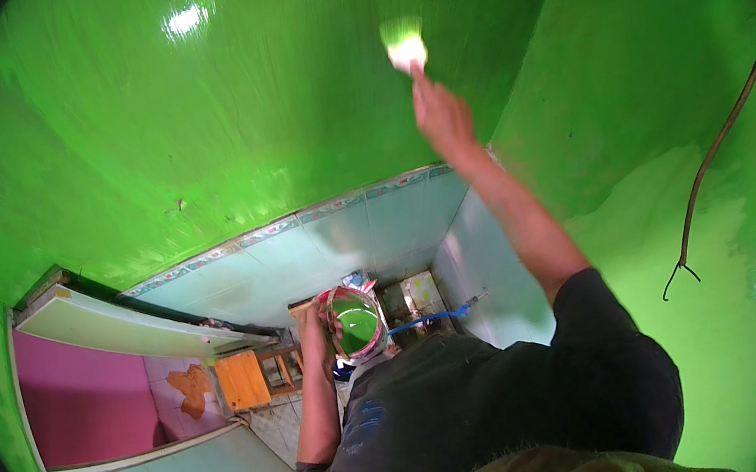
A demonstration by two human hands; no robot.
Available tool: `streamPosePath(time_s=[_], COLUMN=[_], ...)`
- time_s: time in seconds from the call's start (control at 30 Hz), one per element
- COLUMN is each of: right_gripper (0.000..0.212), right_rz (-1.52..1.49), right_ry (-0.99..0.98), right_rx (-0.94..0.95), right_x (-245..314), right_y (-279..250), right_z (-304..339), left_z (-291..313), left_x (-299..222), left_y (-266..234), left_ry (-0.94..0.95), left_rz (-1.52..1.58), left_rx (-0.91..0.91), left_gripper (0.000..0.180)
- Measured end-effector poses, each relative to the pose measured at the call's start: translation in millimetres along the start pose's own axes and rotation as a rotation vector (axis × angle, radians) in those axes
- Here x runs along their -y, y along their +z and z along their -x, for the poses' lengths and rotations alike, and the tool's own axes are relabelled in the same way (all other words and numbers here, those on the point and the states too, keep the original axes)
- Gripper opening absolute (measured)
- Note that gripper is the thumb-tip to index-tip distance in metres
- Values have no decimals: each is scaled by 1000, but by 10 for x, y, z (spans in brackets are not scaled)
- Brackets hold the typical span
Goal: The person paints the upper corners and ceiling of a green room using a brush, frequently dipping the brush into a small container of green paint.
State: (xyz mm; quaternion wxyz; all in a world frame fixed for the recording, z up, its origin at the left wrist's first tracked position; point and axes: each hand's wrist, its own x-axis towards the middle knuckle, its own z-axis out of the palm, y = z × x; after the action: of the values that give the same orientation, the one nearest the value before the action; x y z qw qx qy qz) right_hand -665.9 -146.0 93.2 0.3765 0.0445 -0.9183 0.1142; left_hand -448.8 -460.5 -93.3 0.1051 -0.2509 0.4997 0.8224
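My right hand [446,121] is stretched up to the green wall [266,89], its fingers closed round the handle of a paintbrush [407,51]. The bristles touch the wall and are blurred, with green on their ends. Lower down, my left hand [312,327] grips a bucket [382,328] at its left side. Green paint [357,323] lies inside the bucket, and its rim is pinkish. A flat tan piece [300,309] shows by the left fingers; I cannot tell what it is. Wet, streaky green covers much of the wall.
Pale blue tiles [341,240] with a patterned border run below the paint. At left, a doorway [85,385] opens onto pink, with an orange wooden chair [242,380] nearby. A dark cable [716,143] hangs on the right wall. A blue hose or pipe [431,318] lies beyond the bucket.
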Motion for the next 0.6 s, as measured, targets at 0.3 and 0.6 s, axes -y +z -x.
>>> streamPosePath(time_s=[0.3, 0.6], right_gripper=[34, 46], right_rz=[-333, -411], right_ry=[422, 873], right_rx=[555, 779], right_x=[-319, -1692], right_y=[401, 634], right_z=[1972, 4505], left_z=[-21, -179], left_x=[-22, 73], left_y=[122, -194], left_ry=[32, 148], left_rz=[-96, -194], left_rx=[-1, -273], left_gripper=[27, 35])
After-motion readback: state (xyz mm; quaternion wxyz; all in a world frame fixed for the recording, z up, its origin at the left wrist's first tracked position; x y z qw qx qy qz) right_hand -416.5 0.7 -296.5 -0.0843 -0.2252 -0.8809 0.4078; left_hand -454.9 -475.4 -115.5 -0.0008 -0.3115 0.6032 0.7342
